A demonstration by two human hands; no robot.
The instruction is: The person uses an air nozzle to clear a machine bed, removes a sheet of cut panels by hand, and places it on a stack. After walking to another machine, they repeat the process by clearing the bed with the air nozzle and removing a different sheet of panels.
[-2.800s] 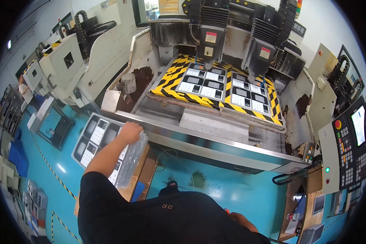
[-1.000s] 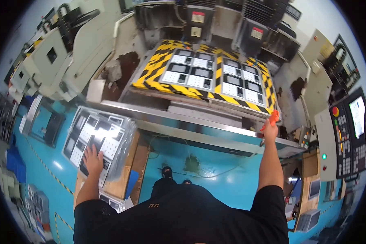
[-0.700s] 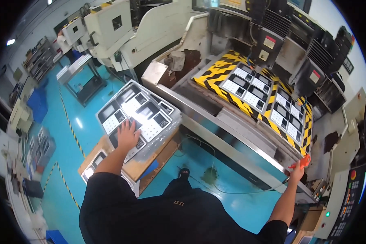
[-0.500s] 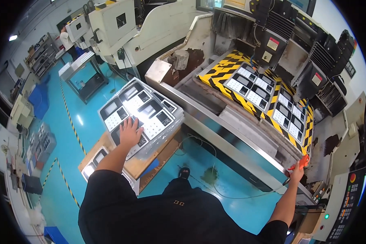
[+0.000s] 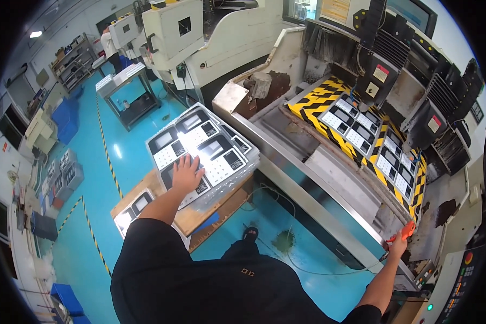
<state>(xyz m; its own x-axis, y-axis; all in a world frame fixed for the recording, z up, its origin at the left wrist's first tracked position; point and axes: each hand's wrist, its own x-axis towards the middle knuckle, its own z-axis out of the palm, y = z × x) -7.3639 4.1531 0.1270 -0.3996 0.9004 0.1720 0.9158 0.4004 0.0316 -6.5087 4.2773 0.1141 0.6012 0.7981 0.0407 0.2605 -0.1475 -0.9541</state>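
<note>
My left hand lies with spread fingers on the top sheet of a stack of black-and-white printed panels, on layers of clear plastic. The stack rests on a wooden-topped stand. At the right, my right hand is wrapped round an orange air blow gun, held by the front corner of an open machine. Inside the machine, similar panels lie in two groups on a bed with yellow-and-black striped tape. Dark spindle heads hang above them.
The machine's metal front sill runs between me and the bed. A pale hose trails over the blue floor. A control panel stands at the right edge. Farther left are a cart, plastic bins and another person.
The view has swung a little, so the scene sits farther right. My left hand stays flat on the panels, and my right hand keeps hold of the air blow gun at the machine corner.
</note>
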